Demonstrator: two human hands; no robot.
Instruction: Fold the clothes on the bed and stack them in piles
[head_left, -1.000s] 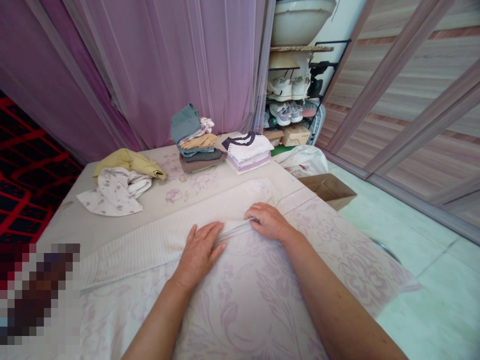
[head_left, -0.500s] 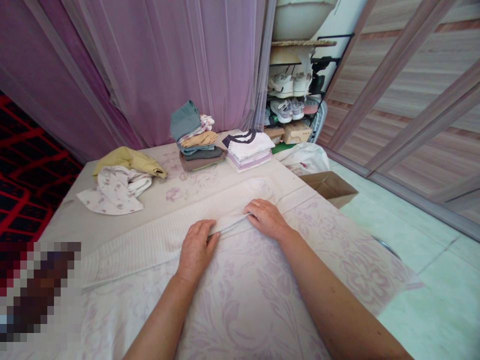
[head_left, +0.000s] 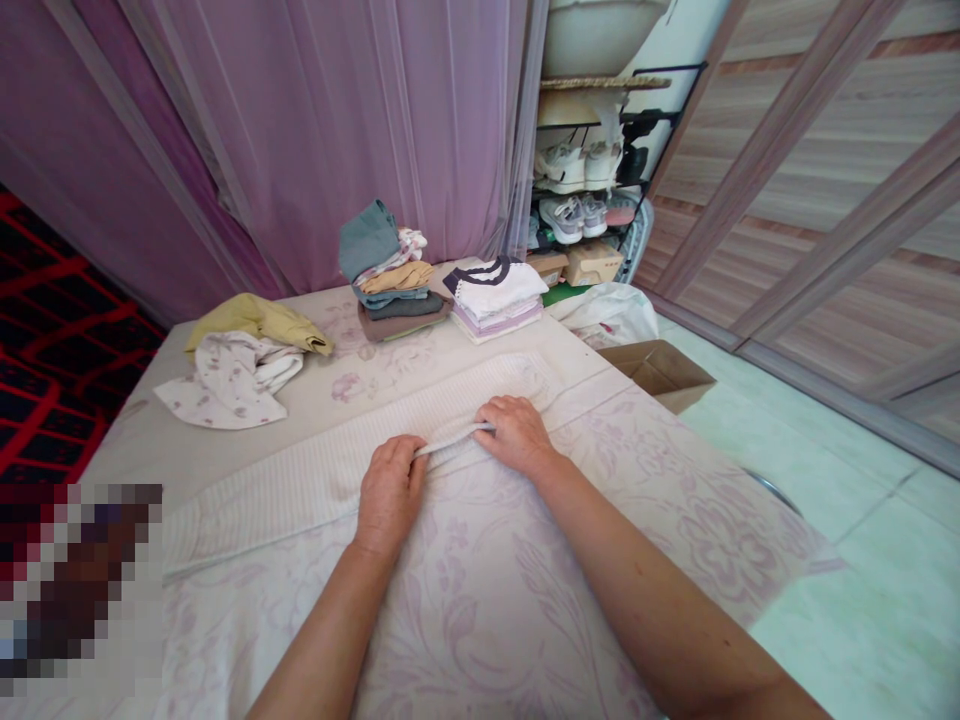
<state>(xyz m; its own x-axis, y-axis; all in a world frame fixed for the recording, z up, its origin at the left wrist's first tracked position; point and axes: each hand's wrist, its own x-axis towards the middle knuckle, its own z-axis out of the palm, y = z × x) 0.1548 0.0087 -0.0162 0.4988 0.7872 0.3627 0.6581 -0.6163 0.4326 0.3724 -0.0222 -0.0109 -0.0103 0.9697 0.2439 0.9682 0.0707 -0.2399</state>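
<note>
A pale striped garment, folded into a long strip, lies slantwise across the bed. My left hand pinches its near edge around the middle, thumb and fingers closed on the fabric. A short way to the right, my right hand grips the same edge. Between the two hands the edge is drawn up a little into a ridge. The garment's exact kind cannot be made out in this folded state.
Behind stand a pile of folded coloured clothes and a stack of light folded shirts. A yellow garment and a spotted white one lie crumpled at left. A brown box is on the floor right of the bed.
My right hand has shifted slightly left, toward my left hand. The garment's edge between them is now lifted a little, and both hands grip it more closely.
</note>
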